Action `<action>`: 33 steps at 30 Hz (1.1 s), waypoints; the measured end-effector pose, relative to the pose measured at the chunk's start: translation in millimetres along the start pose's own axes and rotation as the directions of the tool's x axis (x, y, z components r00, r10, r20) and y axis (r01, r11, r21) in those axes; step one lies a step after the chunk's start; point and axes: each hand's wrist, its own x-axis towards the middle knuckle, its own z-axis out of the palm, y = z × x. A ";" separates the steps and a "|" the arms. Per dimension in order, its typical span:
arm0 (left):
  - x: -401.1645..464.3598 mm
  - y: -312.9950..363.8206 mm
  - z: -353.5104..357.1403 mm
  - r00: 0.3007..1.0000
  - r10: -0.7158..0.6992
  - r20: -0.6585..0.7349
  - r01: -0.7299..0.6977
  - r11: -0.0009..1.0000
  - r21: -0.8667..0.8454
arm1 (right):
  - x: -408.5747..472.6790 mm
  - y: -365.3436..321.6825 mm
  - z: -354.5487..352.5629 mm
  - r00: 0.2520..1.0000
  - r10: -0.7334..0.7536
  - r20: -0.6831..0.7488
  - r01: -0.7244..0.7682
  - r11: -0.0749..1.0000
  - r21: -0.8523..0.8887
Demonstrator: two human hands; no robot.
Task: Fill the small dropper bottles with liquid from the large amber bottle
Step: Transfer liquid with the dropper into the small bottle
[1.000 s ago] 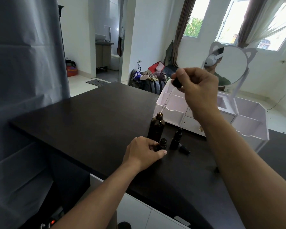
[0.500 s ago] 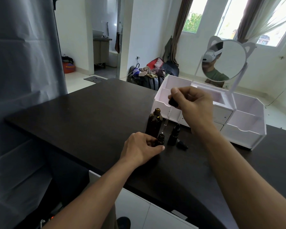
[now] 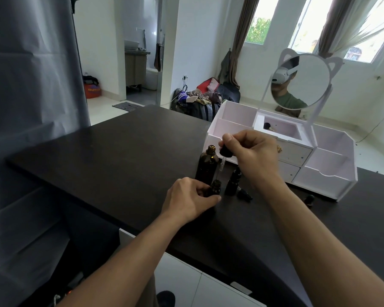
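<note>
Hard to see much of the small dropper bottle (image 3: 215, 187) at frame centre: the left hand (image 3: 190, 201) wraps round it, fingers and thumb curled on its sides, so only the open neck and shoulder show above the knuckles. Its base is hidden. It stands upright, mouth pointing up, on the dark table (image 3: 111, 156).

Right above it, the right hand (image 3: 253, 154) pinches the black bulb of a dropper (image 3: 224, 154). The glass tube is thin and faint, tough to trace, but its long axis runs nearly vertical, tip down toward the small bottle's mouth; whether the tip is inside the neck, I cannot tell.

Just behind, the large amber bottle (image 3: 206, 166) stands upright, cap off, opening upward, its lower part covered by the left hand. To the right, a second small bottle (image 3: 233, 183) stands capped, partly behind the right wrist. A loose black cap (image 3: 244, 194) lies on its side beside it, and another dark piece (image 3: 309, 200) farther right is too small to identify.

The white organizer (image 3: 328, 169) fills the centre right, its mirror (image 3: 300, 82) above in the upper right.
</note>
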 end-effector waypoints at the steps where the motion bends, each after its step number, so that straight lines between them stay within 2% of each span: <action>1: 0.1 0.1 0.1 1.000 0.001 0.000 -0.001 1.000 0.002 | -0.1 0.1 0.3 1.000 0.000 0.001 0.000 1.000 0.000; 18: 1.4 0.2 0.3 1.000 -0.006 0.013 0.006 1.000 0.018 | 5.5 -8.5 -4.6 0.999 -0.003 0.038 0.002 1.000 0.020; 28: 0.8 -0.4 -1.0 0.999 0.032 0.006 -0.032 0.999 0.004 | 35.8 -38.6 -4.2 0.985 -0.100 -0.138 0.111 0.991 0.069; 33: 0.4 0.4 -1.1 1.000 0.013 0.023 -0.013 1.000 -0.001 | 44.7 -40.1 5.4 0.976 -0.143 -0.162 0.150 0.988 0.028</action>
